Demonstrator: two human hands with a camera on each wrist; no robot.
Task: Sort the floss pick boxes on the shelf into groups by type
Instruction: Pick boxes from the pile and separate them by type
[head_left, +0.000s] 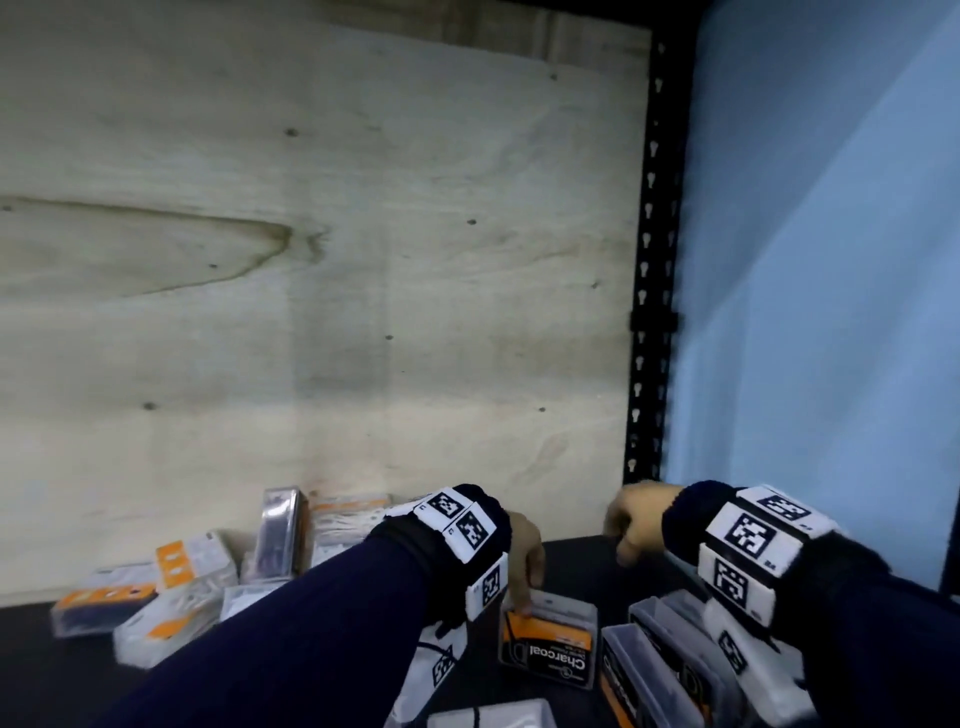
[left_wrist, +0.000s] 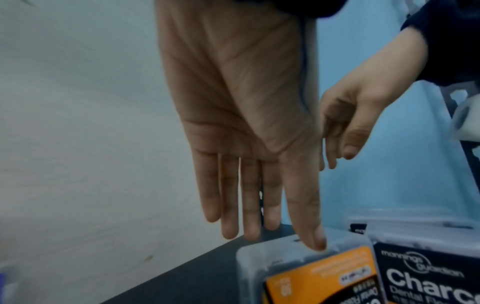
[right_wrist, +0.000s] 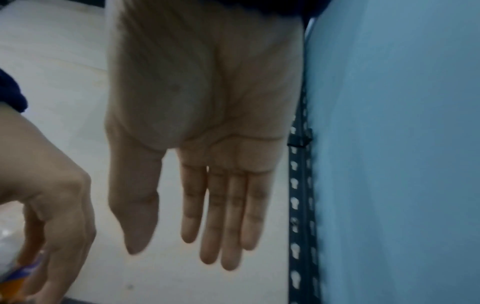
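While left hand (head_left: 524, 561) touches it, clear Charcoal box (head_left: 550, 644) — orange-black label, upright.

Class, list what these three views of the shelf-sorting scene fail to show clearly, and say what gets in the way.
- Head view: small print on the clear orange-labelled floss pick boxes at left, too blurred.
- Head view: clear black-labelled Charcoal boxes at lower right, partly behind the right wrist and cut by the bottom edge.
- Right wrist view: what the left hand touches, cut off at the edge.

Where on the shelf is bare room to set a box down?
Bare dark shelf lies between the left hand and right hand, up to the plywood back. Crowded: white-and-orange boxes far left, charcoal boxes near the front.
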